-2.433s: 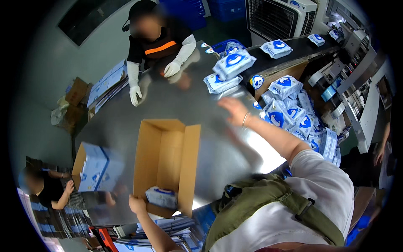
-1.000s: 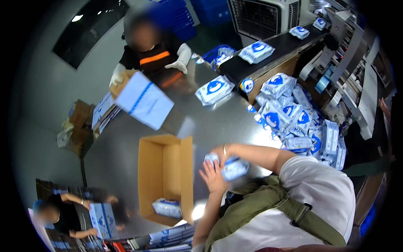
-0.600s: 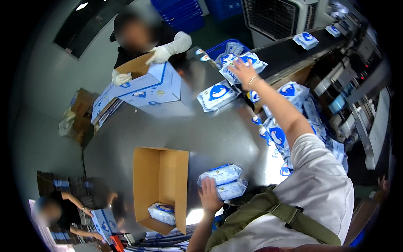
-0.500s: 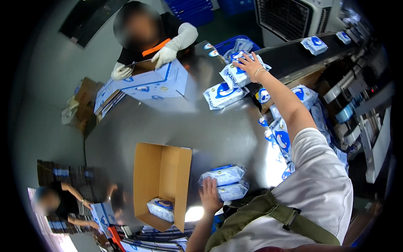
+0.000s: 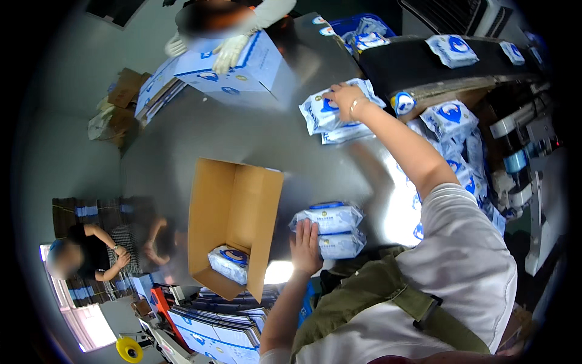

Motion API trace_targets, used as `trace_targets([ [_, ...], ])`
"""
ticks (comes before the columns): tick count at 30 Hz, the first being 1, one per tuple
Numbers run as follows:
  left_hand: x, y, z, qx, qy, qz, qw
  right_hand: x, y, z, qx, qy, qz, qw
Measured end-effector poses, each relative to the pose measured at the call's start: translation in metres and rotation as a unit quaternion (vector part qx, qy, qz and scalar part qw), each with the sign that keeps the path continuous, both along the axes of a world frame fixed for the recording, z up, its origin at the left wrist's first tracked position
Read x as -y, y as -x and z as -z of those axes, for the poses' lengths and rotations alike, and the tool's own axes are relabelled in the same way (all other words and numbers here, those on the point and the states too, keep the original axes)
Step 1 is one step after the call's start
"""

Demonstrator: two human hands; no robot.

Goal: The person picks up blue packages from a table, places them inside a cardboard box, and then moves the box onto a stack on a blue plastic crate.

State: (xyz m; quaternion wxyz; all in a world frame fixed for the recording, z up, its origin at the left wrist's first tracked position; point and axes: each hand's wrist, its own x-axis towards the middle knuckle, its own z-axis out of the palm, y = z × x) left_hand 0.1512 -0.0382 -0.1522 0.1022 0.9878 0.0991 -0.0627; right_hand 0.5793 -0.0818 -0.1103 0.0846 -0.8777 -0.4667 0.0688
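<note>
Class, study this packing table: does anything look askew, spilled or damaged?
Nothing stands out. The left hand rests against two stacked packs beside the open cardboard box; the right hand grips packs near the conveyor belt. No pack looks torn.

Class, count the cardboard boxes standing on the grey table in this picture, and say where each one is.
2. An open brown box stands near the left hand; a white-and-blue box sits at the far edge under a co-worker's gloved hand. Others may be hidden.
</note>
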Motion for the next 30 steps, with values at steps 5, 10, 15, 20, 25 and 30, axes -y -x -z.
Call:
trace_targets([
  [5,-0.003,-0.003,-0.005,-0.006,0.018,0.033,0.999,0.109,0.137,0.011,0.138,-0.071,-0.017,0.988],
  [10,-0.017,-0.009,-0.013,-0.013,0.052,0.084,0.995,0.144,0.178,0.011,0.105,-0.078,0.006,0.991],
  [15,-0.021,-0.031,-0.028,-0.005,-0.048,0.093,0.994,0.099,0.074,0.002,-0.146,0.019,0.104,0.984],
  [20,0.015,0.019,0.031,0.133,0.391,-0.431,0.802,0.105,0.022,0.052,-0.329,0.017,0.136,0.934],
  [25,0.026,-0.001,0.024,0.127,0.716,-0.522,0.447,0.097,0.093,0.067,-0.536,-0.075,0.154,0.826],
  [30,0.023,0.022,0.028,0.183,0.747,-0.511,0.385,0.138,0.139,0.093,-0.69,-0.224,0.243,0.644],
])
